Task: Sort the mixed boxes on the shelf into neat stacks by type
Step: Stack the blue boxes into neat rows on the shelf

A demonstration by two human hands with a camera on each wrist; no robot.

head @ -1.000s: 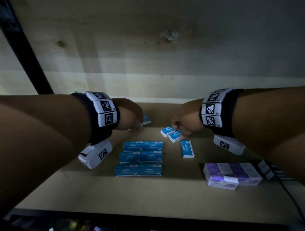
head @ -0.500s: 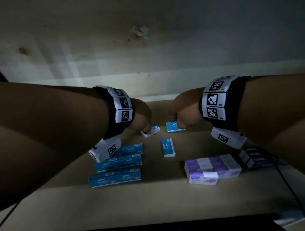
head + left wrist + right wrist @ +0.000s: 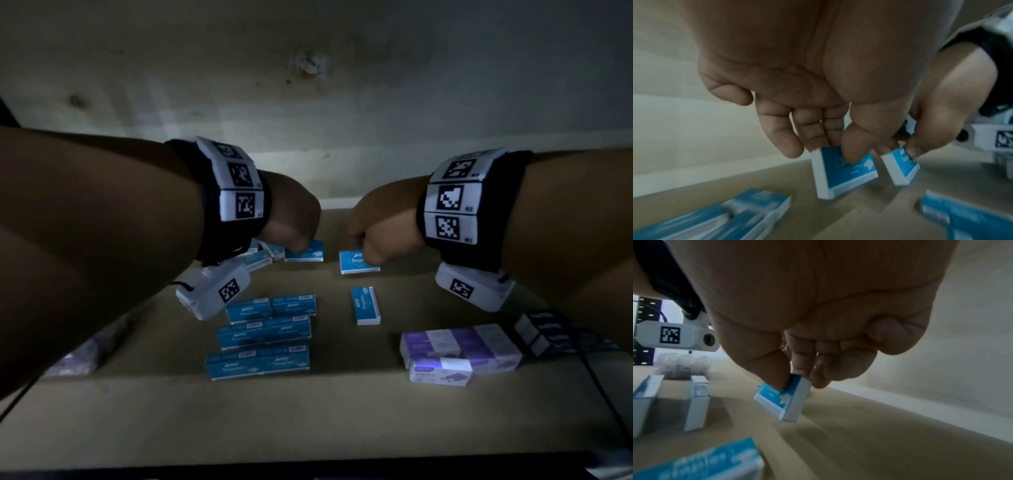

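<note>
Blue cardboard staple boxes sit toward twelve o'clock on the shelf (image 3: pixel 308 428): your left hand (image 3: pixel 291 219) pinches one small box (image 3: pixel 846 172) thumb over fingers, and your right hand (image 3: pixel 376 226) pinches another (image 3: pixel 785 399). They look rigid, smooth and dense for their size, so grip the long edges. Whether either box is lifted is unclear; the purple boxes (image 3: pixel 459 346) at four o'clock are dim, and those at eight o'clock half hidden.

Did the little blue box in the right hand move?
Yes. The small blue box the right hand pinches went back toward the wall, away from the lone blue box it nearly touched.
</note>
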